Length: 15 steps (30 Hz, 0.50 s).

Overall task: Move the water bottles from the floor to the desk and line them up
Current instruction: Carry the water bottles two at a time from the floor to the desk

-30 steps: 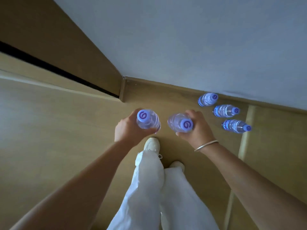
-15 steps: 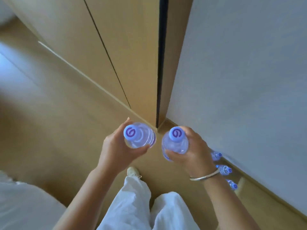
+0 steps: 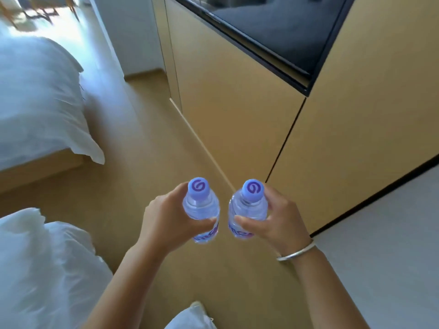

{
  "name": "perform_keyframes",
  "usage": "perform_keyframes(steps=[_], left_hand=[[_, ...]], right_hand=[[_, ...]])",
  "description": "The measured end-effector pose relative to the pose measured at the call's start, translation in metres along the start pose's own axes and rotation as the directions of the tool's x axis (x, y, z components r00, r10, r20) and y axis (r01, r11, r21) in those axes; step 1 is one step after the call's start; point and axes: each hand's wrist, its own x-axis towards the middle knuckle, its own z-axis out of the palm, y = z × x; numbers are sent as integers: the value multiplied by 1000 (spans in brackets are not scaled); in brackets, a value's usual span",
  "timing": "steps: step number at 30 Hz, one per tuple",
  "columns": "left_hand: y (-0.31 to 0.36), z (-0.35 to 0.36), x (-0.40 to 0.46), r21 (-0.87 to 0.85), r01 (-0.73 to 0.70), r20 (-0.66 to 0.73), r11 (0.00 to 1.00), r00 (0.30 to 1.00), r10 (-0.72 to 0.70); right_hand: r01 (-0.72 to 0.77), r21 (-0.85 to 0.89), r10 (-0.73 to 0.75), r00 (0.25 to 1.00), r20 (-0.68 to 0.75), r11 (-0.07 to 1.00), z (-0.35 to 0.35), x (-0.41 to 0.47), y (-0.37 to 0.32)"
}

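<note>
Left hand wraps one clear plastic water bottle with a purple cap, right hand wraps its twin, both upright over the tan floor, close together. No desk visible; the bottles could knock together mid-carry.

Clear glossy plastic bottles, matt wood cabinet, white cloth bedding.

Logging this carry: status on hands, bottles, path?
Left hand grips left bottle; right hand grips right bottle. Both upright, capped, apart. Desk not in view. Floor ahead open.
</note>
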Motion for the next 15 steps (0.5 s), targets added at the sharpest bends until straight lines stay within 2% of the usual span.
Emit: perform_keyframes(steps=[6, 15], left_hand=[[-66, -59, 45, 26, 112, -78, 993, 991, -110], [-148, -115, 124, 39, 261, -273, 965, 931, -241]], right_hand=[[49, 11, -50, 994, 93, 999, 70, 71, -42], [161, -30, -150, 963, 223, 987, 155, 198, -77]])
